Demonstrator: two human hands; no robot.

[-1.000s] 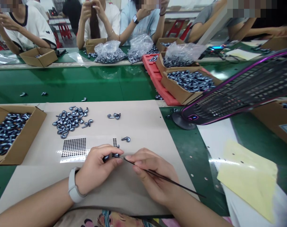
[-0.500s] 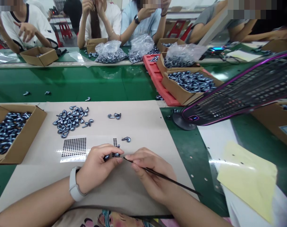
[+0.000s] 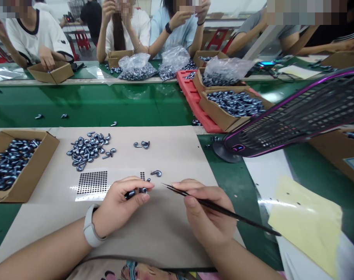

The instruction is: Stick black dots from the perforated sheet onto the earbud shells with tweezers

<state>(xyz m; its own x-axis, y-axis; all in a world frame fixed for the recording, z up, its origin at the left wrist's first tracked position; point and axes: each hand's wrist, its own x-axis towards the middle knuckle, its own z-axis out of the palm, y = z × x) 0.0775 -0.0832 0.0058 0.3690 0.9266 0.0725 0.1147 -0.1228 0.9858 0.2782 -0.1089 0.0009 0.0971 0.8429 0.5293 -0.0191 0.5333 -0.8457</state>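
My left hand (image 3: 126,204), with a pale watch band on its wrist, is closed around dark blue earbud shells (image 3: 142,190); one shows between thumb and forefinger, another deeper in the palm. In my right hand (image 3: 210,210) is a pair of black tweezers (image 3: 206,202), whose fine tips point left, a short gap away from the shell. Just beyond my fingers a single earbud shell (image 3: 156,173) lies on the beige mat (image 3: 165,233). Left of my left hand is a clear sheet with rows of black dots (image 3: 93,182).
A pile of earbud shells (image 3: 91,149) lies on the mat beside a cardboard box (image 3: 42,167) of them. At right stand a black fan (image 3: 281,116) and yellow paper (image 3: 307,217). Across the green conveyor belt (image 3: 107,103), people sit behind boxes and bags of shells.
My right hand has drawn back to the right, taking the tweezers' tips off the shell. My left hand keeps its grip. Shells on the belt have shifted right; a co-worker's hand has lowered into a box.
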